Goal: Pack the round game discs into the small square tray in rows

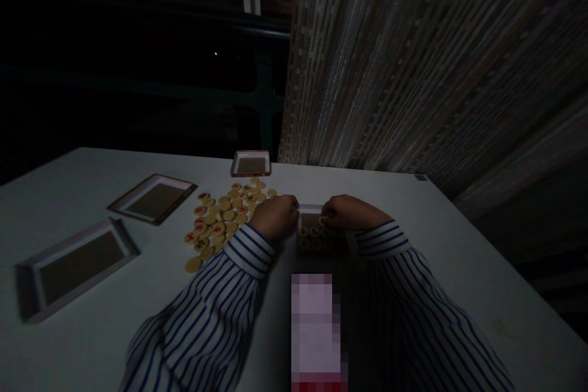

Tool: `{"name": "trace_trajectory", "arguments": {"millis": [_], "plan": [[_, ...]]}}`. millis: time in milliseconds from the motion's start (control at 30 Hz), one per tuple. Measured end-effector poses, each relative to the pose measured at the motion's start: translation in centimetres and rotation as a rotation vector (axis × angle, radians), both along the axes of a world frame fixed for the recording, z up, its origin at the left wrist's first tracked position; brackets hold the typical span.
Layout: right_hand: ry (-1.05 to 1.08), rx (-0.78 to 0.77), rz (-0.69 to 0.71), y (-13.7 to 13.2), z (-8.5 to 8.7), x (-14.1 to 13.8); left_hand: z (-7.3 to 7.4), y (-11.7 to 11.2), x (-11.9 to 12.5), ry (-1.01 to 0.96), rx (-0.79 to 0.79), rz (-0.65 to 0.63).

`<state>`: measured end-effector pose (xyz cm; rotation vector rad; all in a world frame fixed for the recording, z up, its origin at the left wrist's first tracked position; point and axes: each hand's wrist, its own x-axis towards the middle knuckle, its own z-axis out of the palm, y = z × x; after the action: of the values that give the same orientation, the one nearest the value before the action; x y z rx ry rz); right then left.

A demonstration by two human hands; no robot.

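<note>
A small open box (311, 209) with white inner walls stands in front of me, with rows of round Chinese chess pieces (313, 232) in its near part. My left hand (274, 218) is closed at the box's left rim, its fingertips curled against the edge. Over the right side of the box, my right hand (354, 213) pinches one Chinese chess piece (323, 220) between thumb and fingers. Left of my left hand lies a loose heap of wooden Chinese chess pieces (228, 215), some showing red or dark characters. Dim light hides detail around the fingers.
Three shallow trays or lids lie on the white table (169, 294): a large one (126, 245) at left, a red-edged one (124, 215) behind it, and a smaller one (235, 169) at the back. A striped curtain (367, 61) hangs behind. A pixelated patch covers the near middle.
</note>
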<state>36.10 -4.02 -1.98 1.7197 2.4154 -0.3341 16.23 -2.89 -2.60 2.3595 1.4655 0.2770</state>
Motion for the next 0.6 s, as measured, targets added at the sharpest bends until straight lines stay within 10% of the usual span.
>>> {"name": "trace_trajectory", "arguments": {"millis": [600], "plan": [[0.035, 0.001, 0.049, 0.00, -0.19, 0.30, -0.21, 0.12, -0.04, 0.000, 0.009, -0.008]]}}
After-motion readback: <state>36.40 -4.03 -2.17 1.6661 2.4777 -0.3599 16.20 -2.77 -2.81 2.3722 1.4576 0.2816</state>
